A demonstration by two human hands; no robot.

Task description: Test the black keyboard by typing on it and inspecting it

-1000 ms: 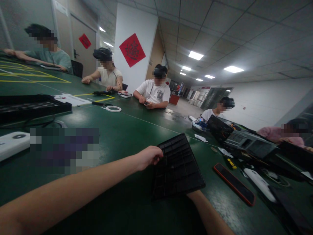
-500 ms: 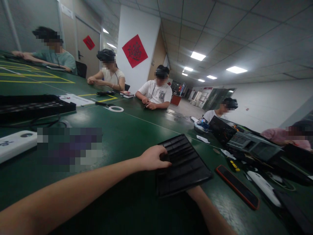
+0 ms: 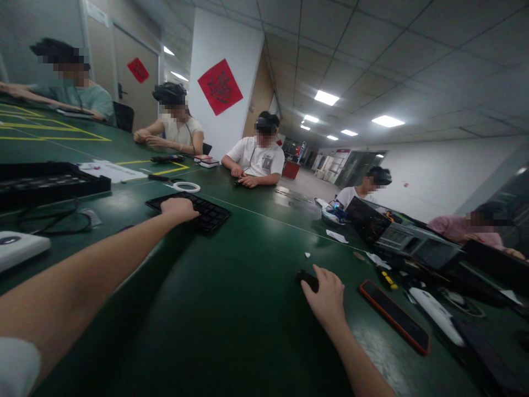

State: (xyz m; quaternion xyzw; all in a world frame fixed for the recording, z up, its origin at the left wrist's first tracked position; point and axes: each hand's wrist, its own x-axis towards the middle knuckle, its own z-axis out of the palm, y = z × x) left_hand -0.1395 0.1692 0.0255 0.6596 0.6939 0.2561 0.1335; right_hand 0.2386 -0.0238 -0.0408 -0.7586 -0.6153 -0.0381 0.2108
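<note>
A flat black tray (image 3: 212,216) with rows of compartments lies at the back left of the green table. My left hand (image 3: 179,210) is closed on its near side, and the fingers are partly hidden from me. Closer in and to the right, my right hand (image 3: 328,298) grips a small black object (image 3: 309,280) between thumb and fingers, low over the tabletop; its kind cannot be made out. Just beyond that hand lies a tiny white scrap (image 3: 307,255).
A phone in an orange-edged case (image 3: 394,317) lies right of my right hand, near a white device (image 3: 437,314) and an opened computer case (image 3: 417,242). A tape roll (image 3: 186,187) and a larger black tray (image 3: 53,179) are at the left. Several people sit around the table.
My left hand has carried the black tray left and away from me, down to the table. My right hand, earlier mostly hidden under the tray, now shows with the small black object.
</note>
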